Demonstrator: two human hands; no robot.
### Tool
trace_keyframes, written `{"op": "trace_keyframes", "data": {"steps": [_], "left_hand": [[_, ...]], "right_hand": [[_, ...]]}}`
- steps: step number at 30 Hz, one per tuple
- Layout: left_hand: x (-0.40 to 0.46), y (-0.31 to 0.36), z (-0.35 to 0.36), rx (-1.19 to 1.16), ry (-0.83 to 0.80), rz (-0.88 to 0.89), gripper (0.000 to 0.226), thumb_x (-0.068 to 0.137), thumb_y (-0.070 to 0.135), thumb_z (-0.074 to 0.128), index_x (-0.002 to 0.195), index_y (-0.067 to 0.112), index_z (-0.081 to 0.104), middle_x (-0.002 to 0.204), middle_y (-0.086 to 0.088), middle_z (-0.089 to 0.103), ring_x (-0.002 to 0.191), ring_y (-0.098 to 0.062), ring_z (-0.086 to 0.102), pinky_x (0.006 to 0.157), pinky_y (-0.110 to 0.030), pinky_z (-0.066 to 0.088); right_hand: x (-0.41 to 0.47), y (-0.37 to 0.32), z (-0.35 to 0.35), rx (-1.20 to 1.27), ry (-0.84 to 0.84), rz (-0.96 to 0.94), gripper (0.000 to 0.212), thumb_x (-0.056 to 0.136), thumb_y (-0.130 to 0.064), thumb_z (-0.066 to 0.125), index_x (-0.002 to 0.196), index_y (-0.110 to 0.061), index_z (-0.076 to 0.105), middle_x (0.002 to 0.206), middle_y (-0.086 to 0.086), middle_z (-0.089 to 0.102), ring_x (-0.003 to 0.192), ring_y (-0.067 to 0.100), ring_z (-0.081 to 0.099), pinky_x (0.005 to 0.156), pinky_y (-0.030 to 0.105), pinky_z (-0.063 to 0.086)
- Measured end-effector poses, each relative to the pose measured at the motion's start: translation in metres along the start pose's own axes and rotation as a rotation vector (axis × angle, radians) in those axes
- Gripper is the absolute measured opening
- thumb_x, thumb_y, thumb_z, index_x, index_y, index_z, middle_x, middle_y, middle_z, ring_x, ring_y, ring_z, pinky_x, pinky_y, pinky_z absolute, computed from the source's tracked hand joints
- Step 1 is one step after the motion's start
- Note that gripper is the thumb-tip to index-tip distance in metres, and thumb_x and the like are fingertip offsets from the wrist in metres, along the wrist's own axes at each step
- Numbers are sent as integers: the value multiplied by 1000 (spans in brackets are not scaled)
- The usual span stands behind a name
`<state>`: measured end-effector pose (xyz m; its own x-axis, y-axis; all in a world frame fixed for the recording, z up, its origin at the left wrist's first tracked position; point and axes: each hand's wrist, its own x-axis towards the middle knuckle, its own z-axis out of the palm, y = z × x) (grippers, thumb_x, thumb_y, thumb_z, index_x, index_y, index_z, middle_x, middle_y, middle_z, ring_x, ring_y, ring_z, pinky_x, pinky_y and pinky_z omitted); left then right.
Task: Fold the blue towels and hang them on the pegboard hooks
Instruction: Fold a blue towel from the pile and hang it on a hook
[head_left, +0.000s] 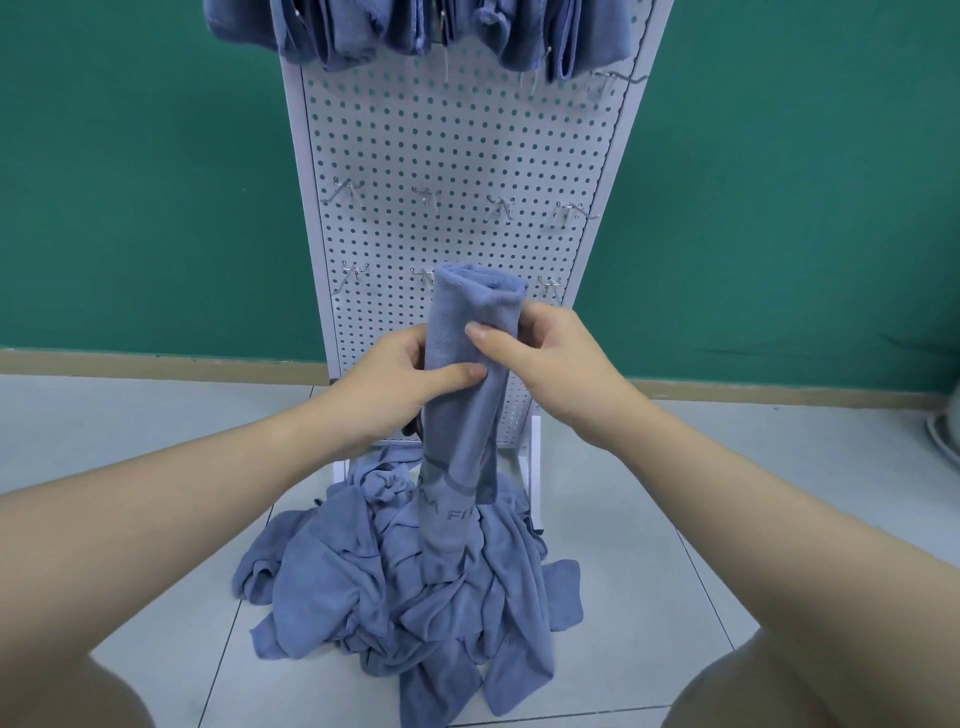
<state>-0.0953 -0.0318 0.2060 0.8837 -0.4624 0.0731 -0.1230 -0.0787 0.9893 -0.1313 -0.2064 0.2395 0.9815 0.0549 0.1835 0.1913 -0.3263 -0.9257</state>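
Note:
I hold a folded blue towel (462, 415) upright in front of the white pegboard (457, 156). My left hand (400, 384) grips its left side with the thumb across the front. My right hand (550, 364) pinches its right side just below the folded top edge. The towel's lower end hangs down to a heap of loose blue towels (415, 587) on the floor. Several folded blue towels (415, 31) hang from hooks along the top of the pegboard. Two rows of bare metal hooks (431, 200) sit lower on the board.
The pegboard stands on white feet (535, 467) against a green wall (145, 182), on a pale tiled floor (156, 431). A grey-white object (948, 431) shows at the right edge. My knees (810, 686) fill the bottom corners.

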Motion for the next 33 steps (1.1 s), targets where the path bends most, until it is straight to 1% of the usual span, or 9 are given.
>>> {"op": "trace_keyframes", "data": {"steps": [2, 5, 9, 13, 19, 23, 26, 29, 33], "left_hand": [[-1, 1, 1, 0, 17, -3, 23, 94, 20, 74, 115, 15, 70, 106, 6, 79, 100, -9, 75, 79, -18, 56], [-2, 2, 4, 23, -11, -23, 25, 91, 21, 77, 115, 18, 71, 106, 8, 79, 100, -9, 75, 81, -19, 58], [-6, -3, 12, 33, -78, -92, 32, 84, 14, 83, 114, 13, 71, 104, 4, 80, 97, -14, 77, 78, -20, 59], [-7, -8, 17, 46, -74, -121, 40, 79, 21, 87, 115, 12, 72, 105, 2, 80, 99, -17, 77, 89, -34, 60], [-10, -10, 34, -45, 58, -82, 29, 77, 20, 88, 101, 16, 74, 97, 2, 81, 91, -14, 77, 80, -26, 61], [-12, -12, 49, -120, 176, -84, 45, 62, 31, 89, 99, 12, 74, 92, 0, 81, 83, -13, 77, 74, -26, 62], [-16, -15, 59, -139, 197, -89, 31, 70, 20, 90, 96, 14, 74, 89, 4, 81, 81, -8, 76, 69, -19, 57], [-23, -18, 67, -140, 188, -90, 20, 78, 10, 88, 93, 14, 76, 88, 3, 81, 79, -8, 76, 66, -17, 56], [-29, -23, 74, -91, 167, -111, 22, 76, 12, 89, 94, 9, 77, 90, -2, 81, 81, -11, 76, 69, -20, 59]], "right_hand": [[1, 1, 0, 35, 36, 19, 16, 101, -21, 66, 109, -9, 74, 108, 14, 77, 93, 14, 70, 95, 44, 57], [4, -4, -1, 145, 82, 32, 17, 104, -21, 61, 109, -9, 72, 103, 9, 76, 92, 12, 70, 82, 31, 60], [9, -11, -6, 330, 90, 43, 21, 107, -23, 56, 116, -7, 67, 118, 16, 74, 106, 21, 72, 97, 40, 58], [10, -15, -13, 471, 90, 42, 18, 108, -21, 54, 116, -9, 64, 111, 8, 73, 105, 19, 70, 101, 39, 56], [11, -20, -21, 646, 102, 41, 17, 109, -18, 49, 116, -11, 63, 109, 6, 74, 101, 16, 71, 92, 32, 57], [11, -22, -26, 689, 119, 35, 17, 110, -17, 48, 114, -11, 63, 104, 4, 76, 97, 14, 73, 87, 30, 59], [11, -24, -29, 707, 136, 33, 17, 110, -17, 48, 115, -11, 63, 101, 3, 77, 93, 14, 74, 82, 30, 59], [11, -23, -33, 691, 160, 43, 17, 109, -18, 50, 116, -11, 63, 105, 4, 76, 97, 16, 73, 88, 33, 59], [13, -25, -40, 712, 201, 34, 23, 109, -22, 51, 124, -7, 61, 128, 21, 69, 122, 34, 67, 108, 52, 52]]}}
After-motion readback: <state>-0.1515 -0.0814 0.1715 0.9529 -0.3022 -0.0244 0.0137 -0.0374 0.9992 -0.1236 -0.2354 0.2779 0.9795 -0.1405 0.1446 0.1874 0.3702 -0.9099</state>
